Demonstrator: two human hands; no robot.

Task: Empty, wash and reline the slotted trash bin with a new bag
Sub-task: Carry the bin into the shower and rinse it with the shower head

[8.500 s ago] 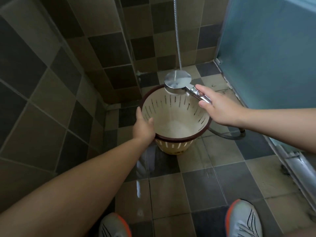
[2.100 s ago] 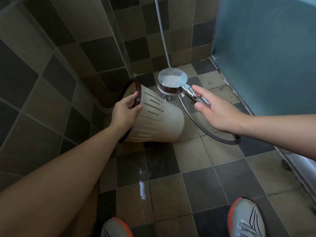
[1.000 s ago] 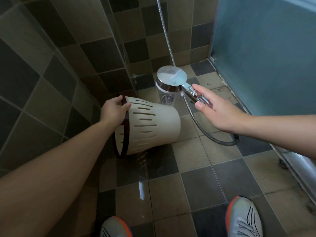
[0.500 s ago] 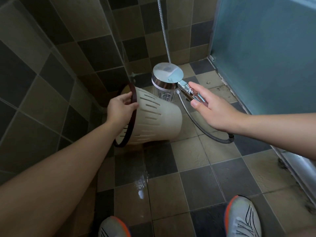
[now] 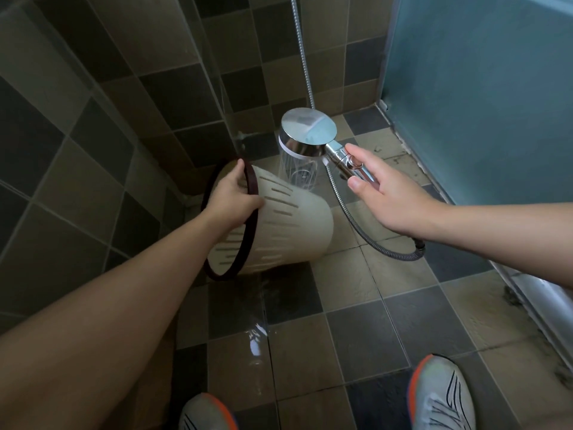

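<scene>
Fingers of the left hand (image 5: 231, 198) grip the tilted bin's (image 5: 288, 225) rim; right hand (image 5: 387, 197) holds the shower head (image 5: 307, 133).

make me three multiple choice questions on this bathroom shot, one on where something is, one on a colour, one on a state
1. Where is the shower head relative to the trash bin?
A. inside it
B. above its slotted side
C. lying on the floor

2. What colour is the bin's rim?
A. dark brown
B. bright green
C. white

3. How is the bin positioned?
A. upright on the floor
B. upside down on the floor
C. tipped on its side, open end toward the person

Answers:
1 B, the spray falls from the head onto the bin's outer wall.
2 A, a dark brown band rings the cream body.
3 C, the left hand grips the rim and the mouth faces the camera while the right hand holds the shower handle.
</scene>
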